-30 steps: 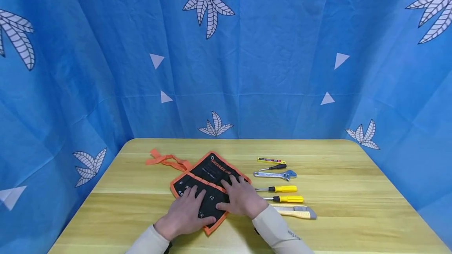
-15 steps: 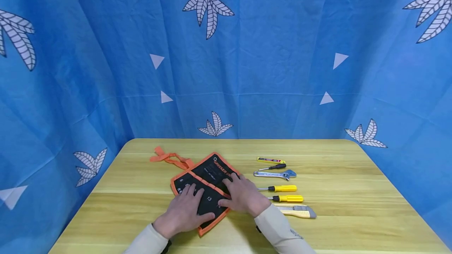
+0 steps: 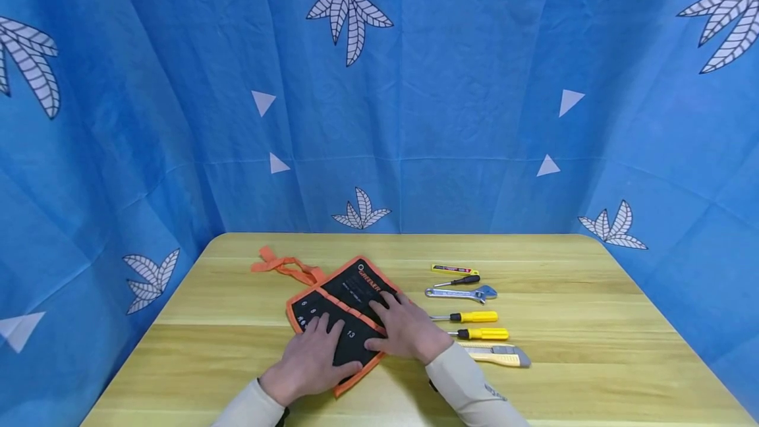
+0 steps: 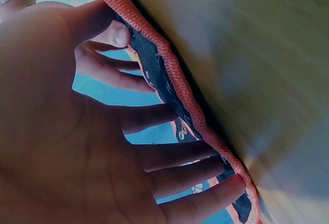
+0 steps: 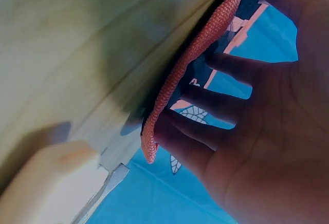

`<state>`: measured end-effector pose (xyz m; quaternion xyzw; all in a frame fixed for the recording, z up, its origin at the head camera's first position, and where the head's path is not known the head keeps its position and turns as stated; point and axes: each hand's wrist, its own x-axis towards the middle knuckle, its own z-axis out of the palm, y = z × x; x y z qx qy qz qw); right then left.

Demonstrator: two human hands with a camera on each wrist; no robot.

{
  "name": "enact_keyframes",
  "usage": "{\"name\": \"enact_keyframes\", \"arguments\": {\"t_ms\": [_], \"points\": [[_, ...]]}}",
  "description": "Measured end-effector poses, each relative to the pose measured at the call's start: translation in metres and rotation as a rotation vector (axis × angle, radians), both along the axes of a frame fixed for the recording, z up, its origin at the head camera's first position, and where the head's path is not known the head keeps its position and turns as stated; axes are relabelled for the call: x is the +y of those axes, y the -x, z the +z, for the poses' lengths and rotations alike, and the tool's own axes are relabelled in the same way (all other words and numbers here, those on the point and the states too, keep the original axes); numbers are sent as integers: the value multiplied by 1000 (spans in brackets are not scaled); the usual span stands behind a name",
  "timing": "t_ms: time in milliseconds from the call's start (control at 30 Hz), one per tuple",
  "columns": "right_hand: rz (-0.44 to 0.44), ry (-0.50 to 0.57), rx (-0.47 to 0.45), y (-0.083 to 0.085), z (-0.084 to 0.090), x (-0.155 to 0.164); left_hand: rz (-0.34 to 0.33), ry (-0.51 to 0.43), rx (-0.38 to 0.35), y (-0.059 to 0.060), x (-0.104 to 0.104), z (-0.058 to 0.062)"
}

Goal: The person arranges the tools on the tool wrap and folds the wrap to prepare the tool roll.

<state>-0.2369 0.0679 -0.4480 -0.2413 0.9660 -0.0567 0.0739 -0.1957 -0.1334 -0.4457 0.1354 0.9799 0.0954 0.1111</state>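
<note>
A black tool roll pouch with orange trim (image 3: 350, 298) lies flat on the wooden table (image 3: 593, 348), its orange ties (image 3: 284, 267) trailing to the back left. My left hand (image 3: 314, 354) lies palm down on its near left part, fingers spread. My right hand (image 3: 406, 331) presses flat on its right side. In the left wrist view the fingers (image 4: 180, 154) stretch out straight over the orange edge (image 4: 180, 88). The right wrist view shows straight fingers (image 5: 226, 103) on the pouch's orange edge (image 5: 190, 64).
To the right of the pouch lie a yellow blade case (image 3: 454, 269), a black screwdriver (image 3: 459, 280), a silver adjustable wrench (image 3: 461, 293), two yellow-handled screwdrivers (image 3: 468, 317) (image 3: 480, 333) and a yellow utility knife (image 3: 495, 354). Blue patterned cloth hangs behind and at both sides.
The pouch has shifted and turned slightly to the left under both hands over the last second. Both hands stay flat on it.
</note>
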Motion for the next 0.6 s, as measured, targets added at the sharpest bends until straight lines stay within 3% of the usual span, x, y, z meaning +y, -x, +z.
{"name": "enact_keyframes", "arguments": {"t_ms": [600], "points": [[-43, -61, 2, -5, 2, -6, -61, -9, -26, 4, -9, -1]]}}
